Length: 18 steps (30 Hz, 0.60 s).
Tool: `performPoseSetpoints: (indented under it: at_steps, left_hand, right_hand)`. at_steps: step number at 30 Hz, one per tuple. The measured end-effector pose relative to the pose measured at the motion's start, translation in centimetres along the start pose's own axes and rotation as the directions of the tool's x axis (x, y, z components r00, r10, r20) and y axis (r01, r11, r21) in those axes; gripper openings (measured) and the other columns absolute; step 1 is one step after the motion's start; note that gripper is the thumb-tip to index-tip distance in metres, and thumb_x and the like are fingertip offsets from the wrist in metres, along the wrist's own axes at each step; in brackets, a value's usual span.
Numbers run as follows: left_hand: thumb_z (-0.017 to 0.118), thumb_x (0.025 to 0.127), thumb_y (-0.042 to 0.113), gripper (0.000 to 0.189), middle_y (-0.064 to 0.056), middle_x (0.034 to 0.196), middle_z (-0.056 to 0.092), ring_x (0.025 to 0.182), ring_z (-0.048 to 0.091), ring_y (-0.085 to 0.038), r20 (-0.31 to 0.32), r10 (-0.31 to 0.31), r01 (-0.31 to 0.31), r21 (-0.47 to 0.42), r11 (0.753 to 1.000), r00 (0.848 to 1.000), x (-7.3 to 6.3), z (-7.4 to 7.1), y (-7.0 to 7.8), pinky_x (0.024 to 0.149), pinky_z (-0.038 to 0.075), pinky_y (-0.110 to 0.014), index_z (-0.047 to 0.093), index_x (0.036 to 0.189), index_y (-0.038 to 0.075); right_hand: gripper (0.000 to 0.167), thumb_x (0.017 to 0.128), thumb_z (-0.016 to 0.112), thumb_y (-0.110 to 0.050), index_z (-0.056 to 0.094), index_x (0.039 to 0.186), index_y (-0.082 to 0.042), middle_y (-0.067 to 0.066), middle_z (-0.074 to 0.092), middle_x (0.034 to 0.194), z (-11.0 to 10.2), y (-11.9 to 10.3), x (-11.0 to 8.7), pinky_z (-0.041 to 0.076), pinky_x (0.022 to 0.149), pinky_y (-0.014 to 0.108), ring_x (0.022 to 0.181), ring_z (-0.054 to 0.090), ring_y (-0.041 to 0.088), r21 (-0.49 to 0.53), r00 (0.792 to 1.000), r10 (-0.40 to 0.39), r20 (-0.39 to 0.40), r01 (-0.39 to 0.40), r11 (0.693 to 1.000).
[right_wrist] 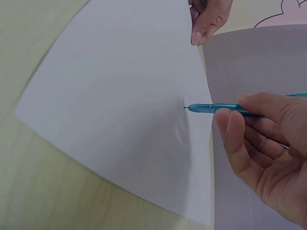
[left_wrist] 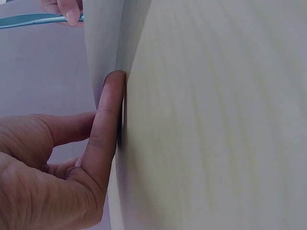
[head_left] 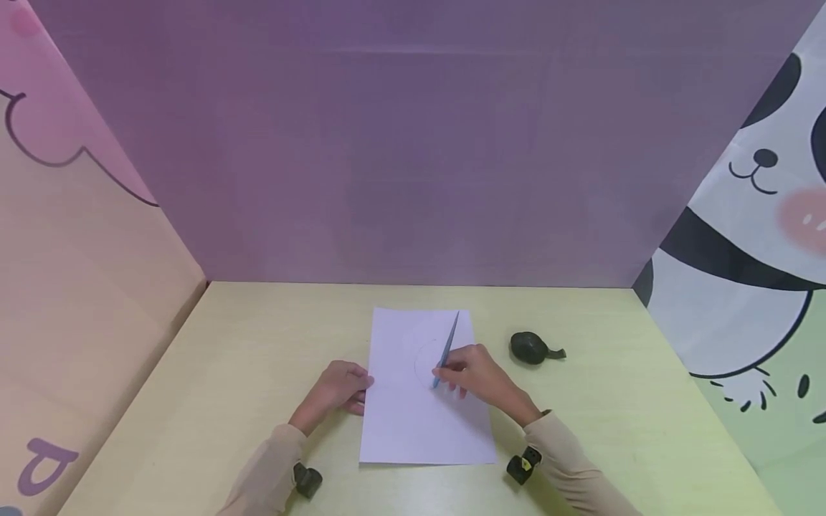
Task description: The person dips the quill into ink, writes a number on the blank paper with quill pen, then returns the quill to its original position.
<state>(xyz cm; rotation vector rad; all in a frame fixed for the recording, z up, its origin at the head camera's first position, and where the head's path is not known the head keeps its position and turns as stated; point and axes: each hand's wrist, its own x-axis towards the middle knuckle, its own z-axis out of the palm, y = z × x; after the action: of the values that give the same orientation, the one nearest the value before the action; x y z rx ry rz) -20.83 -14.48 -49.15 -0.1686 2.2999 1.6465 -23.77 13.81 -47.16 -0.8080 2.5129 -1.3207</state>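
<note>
A white sheet of paper (head_left: 413,430) lies upright-length on the pale table, with a faint curved line drawn on it. My left hand (head_left: 338,387) pinches the sheet's left edge, thumb and finger at the border, also seen in the left wrist view, where the hand (left_wrist: 57,163) is close up. A teal pen (right_wrist: 204,108) is pinched between the thumb and fingers of my right hand (head_left: 476,373). Its tip meets the paper beside a short pen stroke in the right wrist view. The pen's upper end points away from me.
To the right of the paper sits a dark rounded object (head_left: 528,348) with a short tail. A purple panel (head_left: 419,158) rises behind the table (head_left: 271,330), and printed panels flank both sides. Small black devices are strapped at both wrists.
</note>
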Motion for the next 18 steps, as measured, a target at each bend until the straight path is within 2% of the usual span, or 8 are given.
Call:
performPoseSetpoints:
  at_steps: [6, 18]
  left_hand:
    - [0.064, 0.1, -0.001, 0.022, -0.017, 0.08, 0.068, 0.058, 0.068, -0.016, 0.01, -0.001, 0.001, -0.003, 1.0, 1.0, 0.04, -0.02, 0.07, 0.06, 0.068, -0.035, 0.063, 0.114, -0.018]
    - [0.065, 0.1, 0.0, 0.025, -0.014, 0.079, 0.064, 0.057, 0.066, -0.014, 0.011, -0.004, 0.004, -0.016, 1.0, 1.0, 0.19, -0.08, -0.13, 0.061, 0.068, -0.033, 0.063, 0.116, -0.018]
  right_hand:
    - [0.02, 0.099, 0.071, -0.013, 0.076, 0.087, 0.003, 0.012, 0.072, 0.068, -0.22, 0.07, 0.08, 0.06, 0.046, 0.037, 0.05, 0.059, 0.009, -0.017, 1.0, 0.013, -0.014, -0.013, 1.0]
    - [0.019, 0.098, 0.073, -0.011, 0.076, 0.087, 0.004, 0.014, 0.07, 0.068, -0.51, 0.45, 0.23, 0.061, 0.047, 0.038, 0.051, 0.06, 0.01, 0.013, 0.999, 0.032, -0.043, -0.031, 0.999]
